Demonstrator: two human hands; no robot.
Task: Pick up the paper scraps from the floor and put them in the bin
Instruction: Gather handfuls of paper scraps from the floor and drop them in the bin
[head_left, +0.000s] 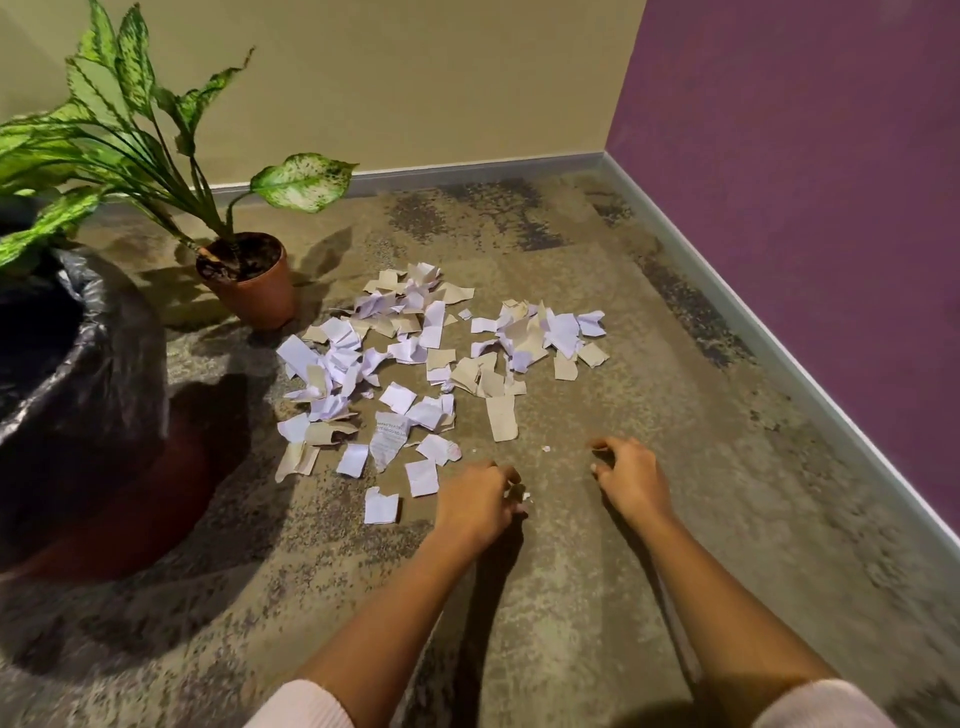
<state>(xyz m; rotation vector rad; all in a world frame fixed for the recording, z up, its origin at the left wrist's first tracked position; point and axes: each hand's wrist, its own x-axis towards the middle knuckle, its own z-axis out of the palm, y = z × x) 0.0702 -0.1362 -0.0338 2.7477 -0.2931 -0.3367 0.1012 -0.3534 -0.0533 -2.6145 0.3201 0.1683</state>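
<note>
**Both hands low on the carpet, just before the scrap heap**

Pale pink sleeves (306, 706) end at bare forearms. The left hand (478, 499) is down at the carpet floor (571, 597), its grip closed on a small torn piece (517, 491) at the fingertips. The right hand (628, 473) has curled fingers just over the carpet; whether its grip holds anything I cannot tell. Just beyond lie the paper scraps (400, 397), white and beige, spread loose on the floor. One printed scrap (387, 436) carries lines of text, too small to read. Left of the heap stands the bin (119, 332) with a black liner, its mouth open. A potted plant (254, 291) stands behind, between bin and heap; its leaves hang over the bin. Farthest are a beige wall (415, 78) and a purple wall (805, 156).
</note>
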